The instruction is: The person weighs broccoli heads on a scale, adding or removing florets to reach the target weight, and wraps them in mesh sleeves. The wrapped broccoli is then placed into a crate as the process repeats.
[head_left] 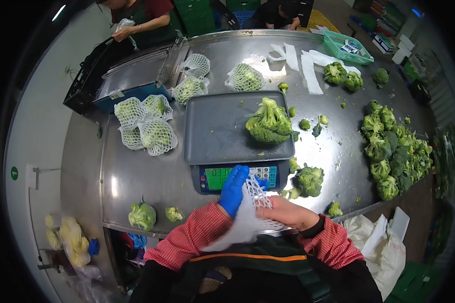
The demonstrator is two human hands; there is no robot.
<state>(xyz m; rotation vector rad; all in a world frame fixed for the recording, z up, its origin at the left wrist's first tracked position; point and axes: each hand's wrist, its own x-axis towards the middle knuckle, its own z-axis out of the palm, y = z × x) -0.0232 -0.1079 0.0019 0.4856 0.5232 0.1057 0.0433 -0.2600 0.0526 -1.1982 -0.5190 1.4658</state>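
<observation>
Grasping a white mesh net (258, 202) in the right grip (290, 213), closing thumb and fingers on its side. Touching the same net with the left grip (231, 193), gloved in blue and partly covered by mesh, not showing clearly whether clenched or loose. Working just in front of a scale (199, 177), partly covering its lit green display (216, 179) with the glove. Facing a large broccoli head (269, 121) lying stem-up on the right side of the scale's gray tray (212, 131). Standing at a metal counter (136, 187), viewing clustered netted heads (146, 126) left of the tray, another netted head (245, 78) beyond it and a bare head (310, 181) just right of the scale. Overlooking a broccoli pile (389, 146) near the counter's right edge, plus white strips (311, 73) and a green basket (333, 45) toward the far side. Working across from a person (149, 24) with clear plastic (124, 24) in hand, near a black crate (81, 86).
</observation>
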